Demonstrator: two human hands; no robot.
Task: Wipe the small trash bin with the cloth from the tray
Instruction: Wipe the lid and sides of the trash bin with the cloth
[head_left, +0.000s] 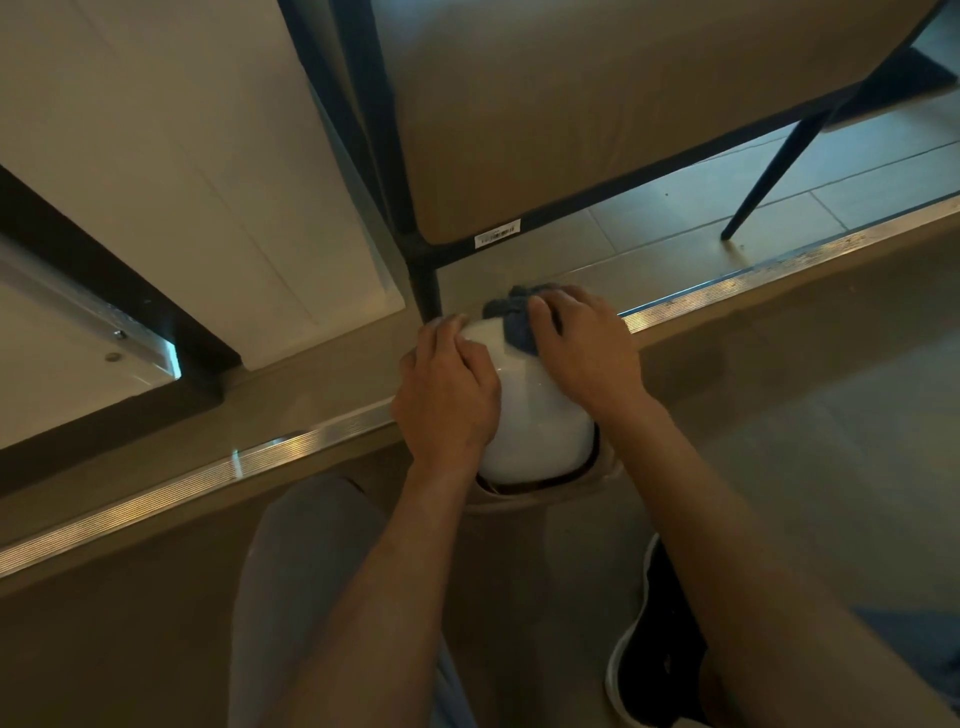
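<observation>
A dim, warm-lit room with a tiled floor (727, 228). A ribbed metal strip (208, 480) crosses it. A dark-framed beige seat (571, 104) stands beyond; a white panel (182, 156) lies left.

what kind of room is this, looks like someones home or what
Probably a home or small dining area, though that is a guess. A chair with dark metal legs stands on a tiled floor, a metal threshold strip crosses it, and a small white trash bin sits on the floor.
</observation>
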